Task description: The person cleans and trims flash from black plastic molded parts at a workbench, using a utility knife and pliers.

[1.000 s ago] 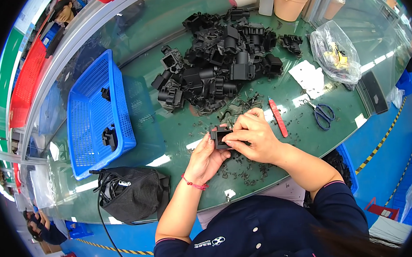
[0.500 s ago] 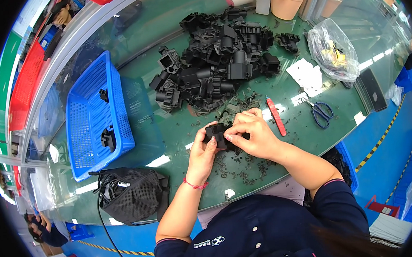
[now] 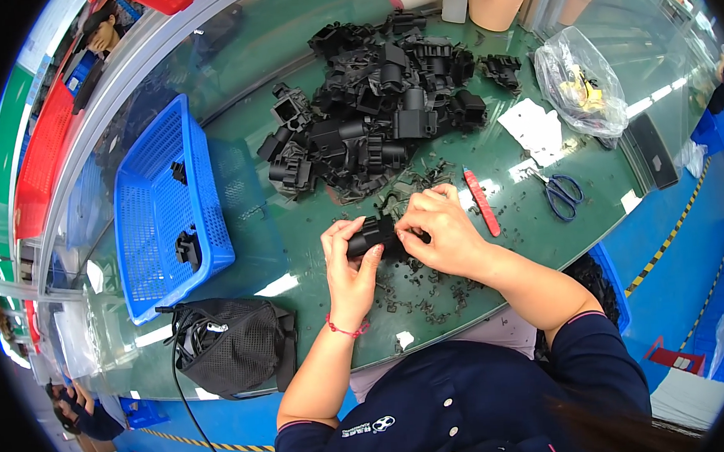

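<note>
Black plastic part (image 3: pixel 368 236) is held over the green table (image 3: pixel 295 231), on the near side of the heap of similar parts (image 3: pixel 370 108). The left grip (image 3: pixel 350 265) grasps its body; the right grip (image 3: pixel 442 233) is pinched at its right side — I cannot tell if anything is between the fingertips. The step in hand seems careful picking there — the next move would call for steady left support.

Black part (image 3: pixel 367 237), green table (image 3: pixel 266 241), blue basket (image 3: pixel 207 212) (mesh-patterned); floor tape (image 3: pixel 669 239) striped yellow-black.
</note>
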Motion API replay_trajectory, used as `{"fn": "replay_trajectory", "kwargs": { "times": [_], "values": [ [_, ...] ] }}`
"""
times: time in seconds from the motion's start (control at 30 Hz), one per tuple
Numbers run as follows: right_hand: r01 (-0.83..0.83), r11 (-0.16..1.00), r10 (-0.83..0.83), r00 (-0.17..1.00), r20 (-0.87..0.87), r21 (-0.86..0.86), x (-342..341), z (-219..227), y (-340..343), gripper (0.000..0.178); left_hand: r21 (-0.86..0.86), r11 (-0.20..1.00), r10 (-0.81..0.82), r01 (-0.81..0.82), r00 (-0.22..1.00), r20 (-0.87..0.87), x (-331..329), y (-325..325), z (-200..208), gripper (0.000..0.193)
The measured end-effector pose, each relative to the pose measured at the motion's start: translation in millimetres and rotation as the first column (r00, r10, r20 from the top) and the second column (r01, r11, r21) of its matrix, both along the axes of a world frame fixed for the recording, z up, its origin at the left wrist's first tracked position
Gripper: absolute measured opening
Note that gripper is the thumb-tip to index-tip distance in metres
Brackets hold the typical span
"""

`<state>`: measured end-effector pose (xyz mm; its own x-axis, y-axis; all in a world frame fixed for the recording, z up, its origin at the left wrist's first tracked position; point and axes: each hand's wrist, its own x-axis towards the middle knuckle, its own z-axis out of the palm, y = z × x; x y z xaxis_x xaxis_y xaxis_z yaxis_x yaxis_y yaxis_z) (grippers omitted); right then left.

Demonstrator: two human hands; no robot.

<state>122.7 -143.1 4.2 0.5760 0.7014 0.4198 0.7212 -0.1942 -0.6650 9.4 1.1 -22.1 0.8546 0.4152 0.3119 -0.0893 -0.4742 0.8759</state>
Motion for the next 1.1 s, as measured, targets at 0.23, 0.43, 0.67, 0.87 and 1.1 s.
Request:
{"fn": "replay_trajectory", "kwargs": {
  "times": [0.23, 0.43, 0.67, 0.87, 1.1],
  "values": [
    [-0.008, 1.000, 0.005, 0.989, -0.150, -0.018, 7.0, 0.2, -2.1, 0.008, -0.768, 0.633, -0.164, 0.097, 0.986, -0.011, 0.5, 3.1, -2.0, 0.035],
    [-0.095, 0.994, 0.078, 0.958, -0.276, -0.047, -0.4, 5.5, 1.4, 0.009, -0.770, 0.634, -0.148, 0.077, 0.989, -0.022, 0.6, 3.3, -0.8, 0.036],
    [-0.081, 0.995, 0.069, 0.974, -0.217, -0.049, -0.6, -2.4, 1.9, 0.008, -0.383, 0.924, -0.004, -0.014, 0.999, -0.046, 0.1, 2.9, -5.4, 0.041],
    [-0.022, 0.999, 0.022, 1.000, 0.015, -0.038, -2.4, -5.2, 3.1, 0.004, -0.022, 0.996, 0.086, -0.087, 0.995, -0.043, -0.6, 1.2, -2.9, 0.041],
    [0.095, 0.992, -0.101, 0.992, 0.081, 0.081, 3.9, 2.4, 3.2, 0.005, -0.657, 0.754, -0.066, -0.011, 0.993, -0.094, 1.0, 1.0, 4.9, 0.036]
  ]
}}
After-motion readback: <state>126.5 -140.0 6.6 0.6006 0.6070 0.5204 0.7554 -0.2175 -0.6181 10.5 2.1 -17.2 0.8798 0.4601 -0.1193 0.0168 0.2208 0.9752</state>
